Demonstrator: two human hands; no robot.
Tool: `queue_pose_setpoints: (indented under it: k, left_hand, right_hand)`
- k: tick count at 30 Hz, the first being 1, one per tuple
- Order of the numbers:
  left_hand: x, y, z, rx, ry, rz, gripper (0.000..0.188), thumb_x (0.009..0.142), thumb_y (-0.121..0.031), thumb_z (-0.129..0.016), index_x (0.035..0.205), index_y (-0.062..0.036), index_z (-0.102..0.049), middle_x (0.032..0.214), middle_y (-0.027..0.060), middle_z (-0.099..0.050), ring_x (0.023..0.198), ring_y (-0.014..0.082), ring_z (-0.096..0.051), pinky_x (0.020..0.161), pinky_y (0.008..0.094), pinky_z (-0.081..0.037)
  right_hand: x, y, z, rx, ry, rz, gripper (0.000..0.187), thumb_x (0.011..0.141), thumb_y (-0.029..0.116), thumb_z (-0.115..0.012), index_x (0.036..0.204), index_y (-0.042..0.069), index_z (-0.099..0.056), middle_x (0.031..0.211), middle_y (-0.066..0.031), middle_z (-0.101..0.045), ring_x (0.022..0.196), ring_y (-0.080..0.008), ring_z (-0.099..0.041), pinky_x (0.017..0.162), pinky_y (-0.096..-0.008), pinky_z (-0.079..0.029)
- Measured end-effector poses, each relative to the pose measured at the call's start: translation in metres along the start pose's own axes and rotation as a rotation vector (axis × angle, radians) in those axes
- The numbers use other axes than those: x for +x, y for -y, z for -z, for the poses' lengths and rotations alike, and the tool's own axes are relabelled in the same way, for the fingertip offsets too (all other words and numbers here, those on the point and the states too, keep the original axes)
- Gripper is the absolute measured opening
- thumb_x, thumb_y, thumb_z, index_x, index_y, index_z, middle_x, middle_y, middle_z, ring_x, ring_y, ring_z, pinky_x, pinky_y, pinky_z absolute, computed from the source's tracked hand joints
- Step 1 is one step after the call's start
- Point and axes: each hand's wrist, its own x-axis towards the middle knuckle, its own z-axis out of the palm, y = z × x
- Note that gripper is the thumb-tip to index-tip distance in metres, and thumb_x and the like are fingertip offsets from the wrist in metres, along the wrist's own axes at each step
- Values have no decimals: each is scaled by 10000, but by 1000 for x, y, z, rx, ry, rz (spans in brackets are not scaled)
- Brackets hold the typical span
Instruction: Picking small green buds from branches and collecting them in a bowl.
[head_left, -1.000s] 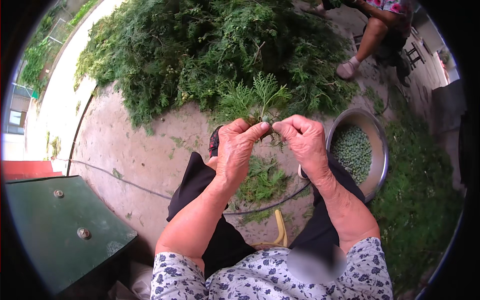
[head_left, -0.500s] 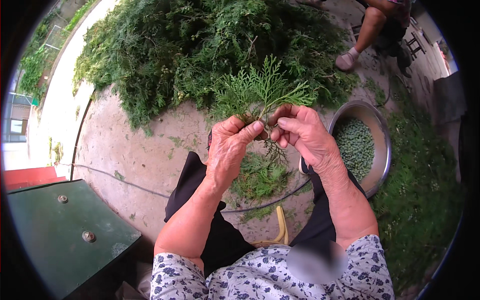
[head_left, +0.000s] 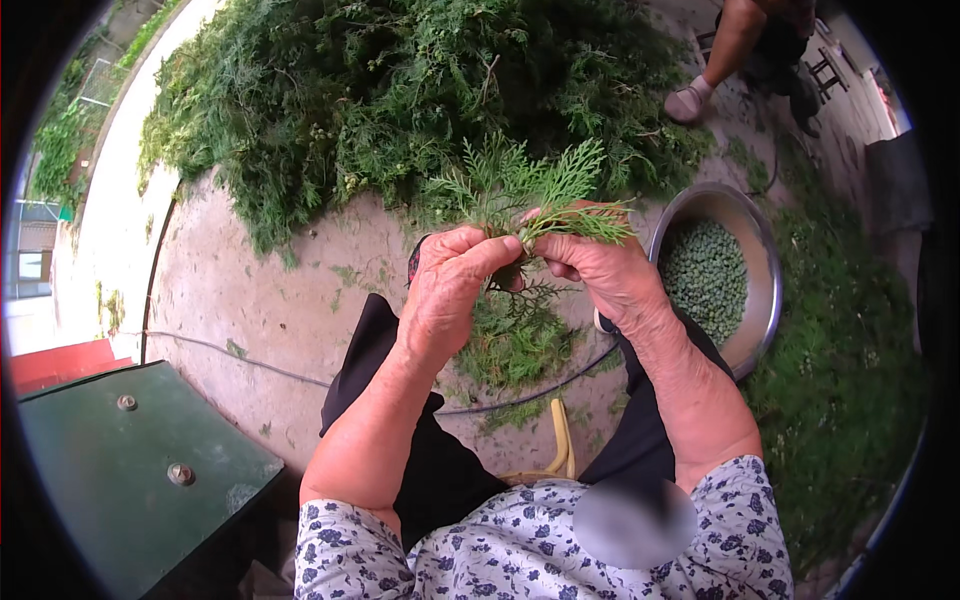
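Between my hands is a green conifer sprig (head_left: 570, 185) with flat, scaly fronds, its tips pointing up and away. My left hand (head_left: 455, 270) is closed, thumb pressed on the stem. My right hand (head_left: 602, 262) pinches the same sprig close beside the left thumb, its fingertips partly hidden by the fronds. To the right of my right hand stands a steel basin (head_left: 768, 255), tilted in view, holding many small blue-green cones (head_left: 706, 280). Below my hands, a small heap of plucked sprigs (head_left: 515, 345) lies on the ground between my legs.
A large pile of cut conifer branches (head_left: 400, 110) fills the far side. More greenery (head_left: 830, 420) covers the ground at right. A dark green metal box (head_left: 130, 470) stands at near left, and a cable (head_left: 250, 370) crosses the concrete. Another person's leg and shoe (head_left: 688, 102) show at far right.
My right hand has come in against the left and now pinches the sprig. The fronds have tipped to the right. The whole view has shifted slightly.
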Motion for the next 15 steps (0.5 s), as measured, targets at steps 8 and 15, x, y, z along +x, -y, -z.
queue_pose_setpoints:
  k: [8,15]
  left_hand:
    - [-10,11,-7,287,-106,-16,225,768,-117,-611,579,-31,-524,552,-31,-464,494,42,-380,480,228,-339]
    - [-26,30,3,1503,536,-181,185,730,-175,-621,822,-31,-549,648,147,-595,674,348,-598,585,448,-444]
  right_hand:
    - [-2,-13,30,-987,-295,569,143,702,4,-608,844,-5,-605,760,-61,-544,695,-169,-546,641,-256,-421]
    - [-10,-2,170,-1329,-632,318,203,666,35,-603,866,29,-636,843,-168,-617,809,-332,-596,745,-389,-455]
